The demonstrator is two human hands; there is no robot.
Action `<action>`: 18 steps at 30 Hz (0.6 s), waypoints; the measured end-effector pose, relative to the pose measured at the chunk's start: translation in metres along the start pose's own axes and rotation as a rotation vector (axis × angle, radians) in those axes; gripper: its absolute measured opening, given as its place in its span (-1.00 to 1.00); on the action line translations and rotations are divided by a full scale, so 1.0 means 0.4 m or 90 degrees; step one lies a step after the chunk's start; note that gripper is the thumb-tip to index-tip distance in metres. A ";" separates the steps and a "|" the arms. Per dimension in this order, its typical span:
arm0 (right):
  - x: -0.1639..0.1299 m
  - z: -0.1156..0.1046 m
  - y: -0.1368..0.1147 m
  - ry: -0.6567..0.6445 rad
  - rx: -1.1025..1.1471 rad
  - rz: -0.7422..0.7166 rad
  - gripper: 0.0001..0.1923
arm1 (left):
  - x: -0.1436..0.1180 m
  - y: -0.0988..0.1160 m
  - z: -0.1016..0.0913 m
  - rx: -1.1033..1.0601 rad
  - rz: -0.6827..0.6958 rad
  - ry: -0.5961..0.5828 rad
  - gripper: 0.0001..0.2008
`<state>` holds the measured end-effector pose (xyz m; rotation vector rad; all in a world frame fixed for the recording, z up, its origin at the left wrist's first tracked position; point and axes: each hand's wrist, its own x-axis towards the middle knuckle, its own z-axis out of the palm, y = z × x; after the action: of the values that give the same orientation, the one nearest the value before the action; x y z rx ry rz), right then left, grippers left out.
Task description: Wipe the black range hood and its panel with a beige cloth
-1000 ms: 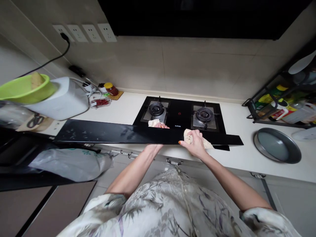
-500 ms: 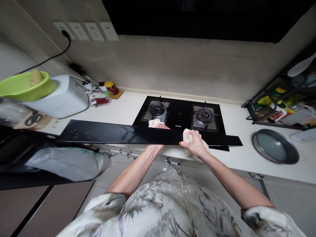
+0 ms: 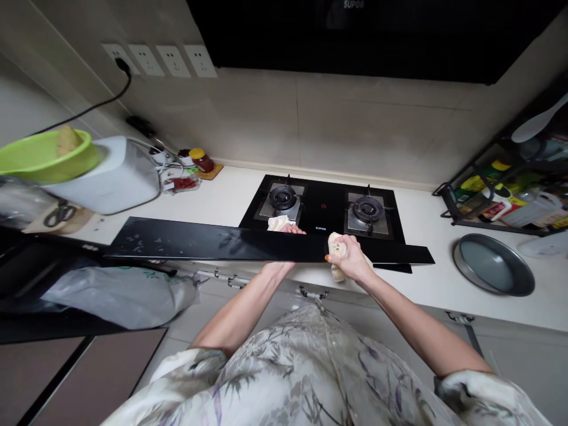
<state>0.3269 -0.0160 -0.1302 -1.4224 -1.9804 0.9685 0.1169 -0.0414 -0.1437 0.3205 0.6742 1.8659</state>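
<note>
The right hand (image 3: 354,260) is clenched on a crumpled cream cloth (image 3: 335,246) against a long, flat, glossy black panel (image 3: 177,240). Apart from it, toward ten o'clock, the left hand (image 3: 291,229) reaches under the panel, fingers showing past its far edge beside a bunched whitish cloth (image 3: 277,223); its palm is hidden, so I cannot tell how firmly it grips. From the hands, the panel stretches between nine and three o'clock. A black two-burner gas hob (image 3: 326,192) sits at twelve, a round grey pan (image 3: 492,269) at three.
</note>
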 end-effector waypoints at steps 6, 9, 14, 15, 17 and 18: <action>-0.004 -0.008 -0.028 -0.015 -0.019 0.045 -0.58 | -0.005 0.002 -0.003 -0.002 -0.006 -0.008 -0.68; -0.007 -0.004 -0.036 -0.014 -0.004 0.048 -0.57 | -0.007 0.001 -0.003 0.002 -0.007 -0.004 -0.69; -0.013 -0.005 -0.016 -0.017 0.009 0.007 -0.54 | -0.007 -0.001 -0.001 0.012 0.005 0.014 -0.66; -0.016 -0.008 -0.007 -0.024 0.007 -0.006 -0.53 | -0.007 0.000 -0.001 0.015 0.006 0.017 -0.67; -0.024 -0.012 0.008 -0.034 -0.001 -0.048 -0.50 | -0.006 0.000 0.000 0.023 0.007 0.024 -0.67; -0.030 -0.011 0.011 -0.033 -0.003 -0.075 -0.50 | -0.005 -0.001 0.001 0.027 0.009 0.028 -0.66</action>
<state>0.3363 -0.0254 -0.1309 -1.2795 -2.0801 0.9563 0.1180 -0.0430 -0.1433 0.3128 0.7434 1.8782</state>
